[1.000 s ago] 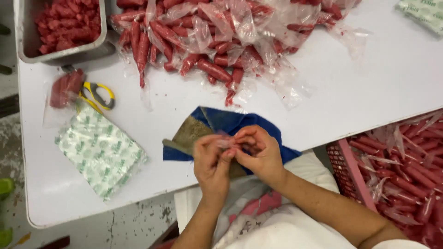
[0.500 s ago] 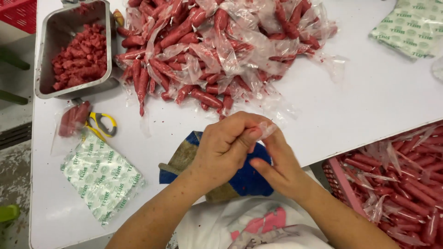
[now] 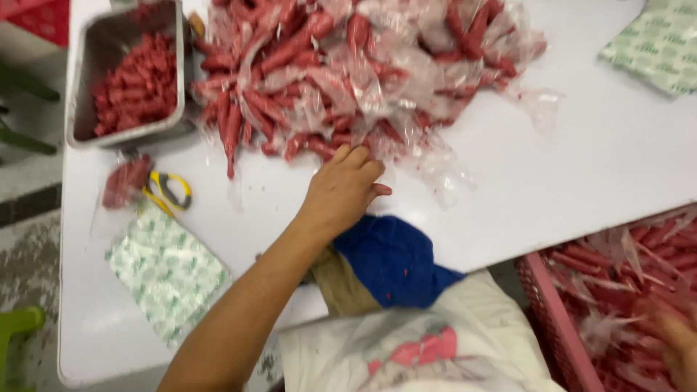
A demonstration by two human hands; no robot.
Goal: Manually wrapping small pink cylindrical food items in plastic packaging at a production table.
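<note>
One head camera looks steeply down, close, perhaps slightly motion-blurred.

Red sausages in clear wrappers lie heaped on the white counter — a loose, tangled pile, wrappers crinkled.

Metal tray of red pieces, upper left. Yellow-handled scissors below it, beside a small red-filled bag. Green-printed packet, lower left; another, upper right. Blue cloth at the desk edge. Pink crate, lower right.
</note>
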